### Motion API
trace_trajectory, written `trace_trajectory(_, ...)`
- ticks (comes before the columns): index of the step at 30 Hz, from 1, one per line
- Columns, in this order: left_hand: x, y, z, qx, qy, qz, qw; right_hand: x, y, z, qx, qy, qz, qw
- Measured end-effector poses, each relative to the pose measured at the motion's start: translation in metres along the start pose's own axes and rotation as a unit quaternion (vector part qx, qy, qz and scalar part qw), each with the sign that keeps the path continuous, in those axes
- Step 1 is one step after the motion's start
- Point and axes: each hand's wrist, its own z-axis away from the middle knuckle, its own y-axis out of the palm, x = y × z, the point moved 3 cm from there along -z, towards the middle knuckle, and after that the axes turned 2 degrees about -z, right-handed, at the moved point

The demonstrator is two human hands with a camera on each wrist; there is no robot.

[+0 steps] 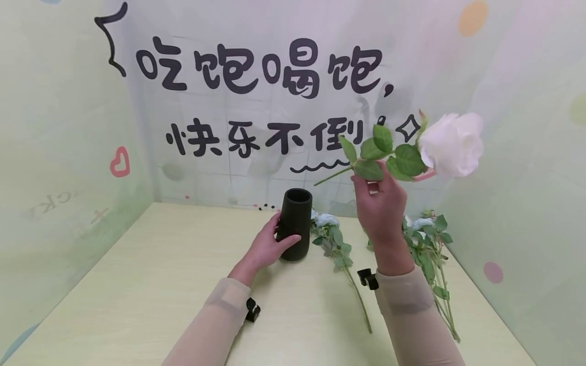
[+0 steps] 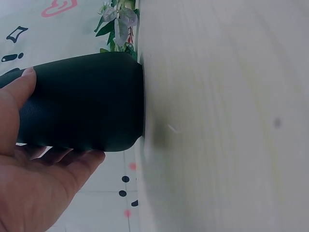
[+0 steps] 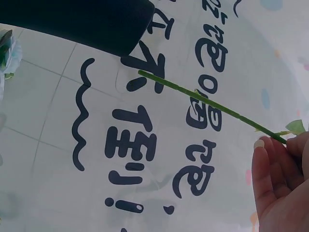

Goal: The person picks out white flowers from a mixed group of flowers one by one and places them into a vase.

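Note:
A black vase (image 1: pixel 295 223) stands upright on the table, its round mouth facing up. My left hand (image 1: pixel 267 245) grips it from the left, thumb across the near side; the left wrist view shows the fingers (image 2: pixel 87 166) curled round the vase (image 2: pixel 82 104). Up in the air to the right, my right hand (image 1: pixel 381 203) pinches the stem of a rose with a large pale pinkish-white bloom (image 1: pixel 453 145) and green leaves. The bloom points right, and the bare stem end (image 3: pixel 193 94) slants down left, above and apart from the vase's mouth.
A blue-flowered stem (image 1: pixel 339 249) lies on the table (image 1: pixel 183 284) just right of the vase. Further right, partly behind my right forearm, lie more leafy flower stems (image 1: pixel 430 259). A printed backdrop (image 1: pixel 256 30) with black lettering rises behind, with side walls left and right.

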Motion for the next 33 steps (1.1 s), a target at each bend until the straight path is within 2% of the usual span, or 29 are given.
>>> trace_trajectory(9, 0.0, 0.003, -0.002, -0.003, 0.008, -0.004, 1.0, 0.008, 0.014, 0.004, 0.033, -0.018, -0.001, 0.999)
trace_trajectory(13, -0.001, 0.003, -0.002, -0.003, 0.008, -0.004, 1.0, 0.008, 0.021, 0.007, 0.049, -0.043, 0.002, 0.998)
trace_trajectory(17, -0.002, 0.003, -0.001, -0.005, 0.009, -0.007, 0.9999, 0.004, 0.034, 0.01, 0.091, -0.054, 0.013, 0.994)
trace_trajectory(23, -0.003, 0.002, 0.0, -0.004, 0.008, -0.008, 0.9999, -0.008, 0.056, 0.021, 0.18, -0.007, 0.05, 0.982)
trace_trajectory(27, -0.002, 0.002, -0.001, -0.001, 0.008, -0.01, 0.9999, -0.013, 0.067, 0.027, 0.213, 0.019, 0.08, 0.974)
trace_trajectory(33, -0.001, 0.001, 0.0, -0.004, 0.01, -0.016, 0.9998, -0.02, 0.084, 0.031, 0.278, 0.065, 0.126, 0.95)
